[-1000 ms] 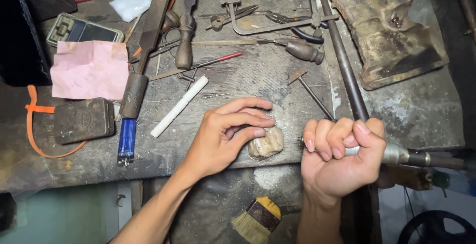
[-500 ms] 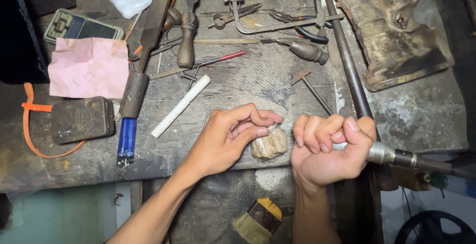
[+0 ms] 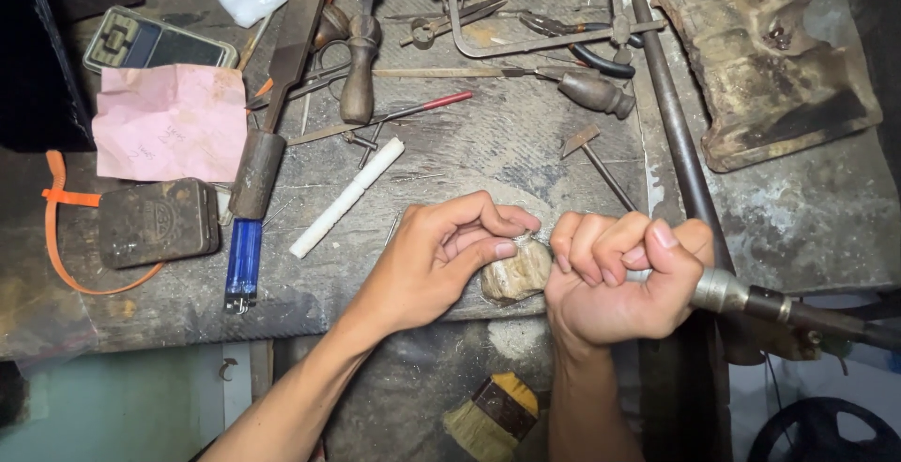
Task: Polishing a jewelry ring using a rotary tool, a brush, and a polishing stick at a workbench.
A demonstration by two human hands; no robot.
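— Gripping what, at the workbench's (image 3: 526, 152) front edge?
— Right hand (image 3: 619, 279) fisted around a metal rotary handpiece (image 3: 751, 298); left hand (image 3: 446, 256) pinches a small piece against the rough, tan, rounded wooden peg (image 3: 514, 272) between them.

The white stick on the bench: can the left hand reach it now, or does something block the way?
Probably yes. The white stick lies on the bench just up and left of the left hand, with only bare surface between them. But the fingers are pinching a small piece against the wooden block, so they must release first.
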